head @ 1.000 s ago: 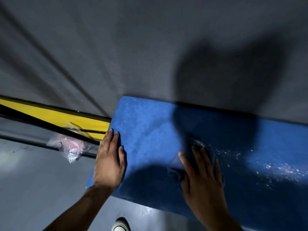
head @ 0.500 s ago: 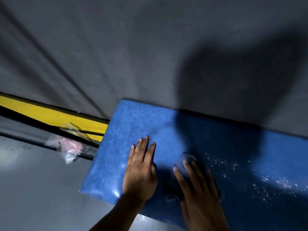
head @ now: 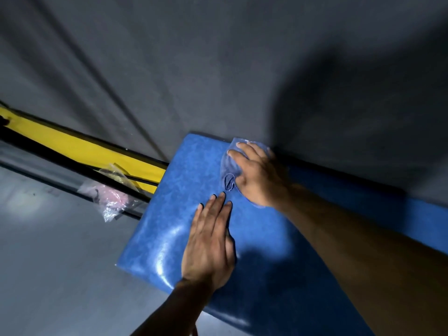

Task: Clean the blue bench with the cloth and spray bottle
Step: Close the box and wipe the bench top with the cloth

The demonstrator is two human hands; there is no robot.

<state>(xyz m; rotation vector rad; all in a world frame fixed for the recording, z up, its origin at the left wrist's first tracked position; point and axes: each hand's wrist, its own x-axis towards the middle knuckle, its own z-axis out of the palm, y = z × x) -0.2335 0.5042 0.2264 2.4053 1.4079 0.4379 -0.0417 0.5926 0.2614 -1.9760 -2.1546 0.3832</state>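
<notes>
The blue bench [head: 169,214] is a glossy padded slab that runs from the centre to the right edge, against a grey wall. A crumpled blue cloth [head: 229,169] lies on the bench's far left corner. My right hand [head: 259,175] presses flat on the cloth, fingers spread over it. My left hand [head: 209,241] rests flat on the bench surface nearer to me, palm down, fingers together, holding nothing. No spray bottle is in view.
A grey wall [head: 218,69] stands directly behind the bench. To the left, a yellow strip with black edging [head: 80,147] runs along the wall base. A clear plastic bag with something pink [head: 111,197] lies beside the bench's left end on the grey floor [head: 48,263].
My right hand has pushed the cloth from the bench's middle up to the far left corner by the wall. My left hand shifted from the left edge further onto the bench top.
</notes>
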